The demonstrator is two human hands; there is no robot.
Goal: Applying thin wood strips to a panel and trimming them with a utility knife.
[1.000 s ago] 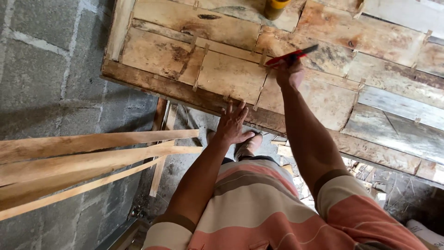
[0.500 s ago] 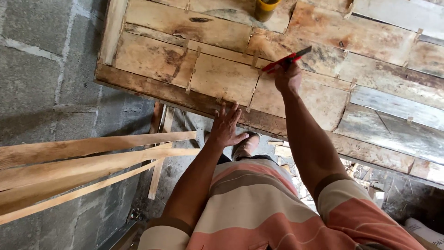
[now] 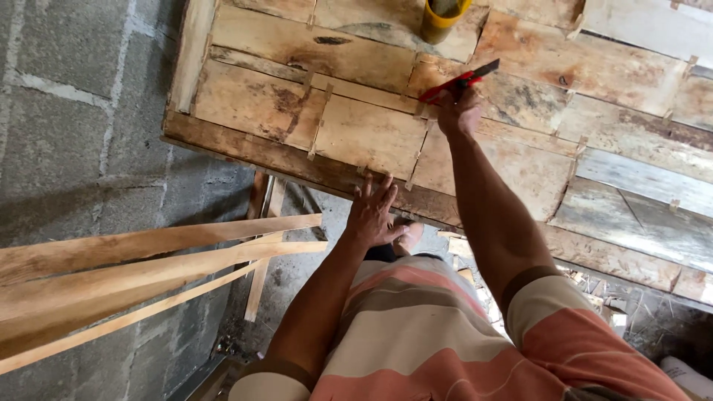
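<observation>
Both hands sit lower in view than before. Right hand (image 3: 458, 111) is closed around a red pencil (image 3: 454, 80) over the desk (image 3: 371, 137); left hand (image 3: 373, 215) rests open-fingered on its edge. Leaning weight there could, I judge, tip the patched boards.

My left hand (image 3: 373, 214) is spread flat, fingers splayed and pointing forward, thumb out to the right, the arm nearly straight below it. My right hand (image 3: 459, 111) is closed in a fist farther ahead, the forearm stretched out long.
</observation>
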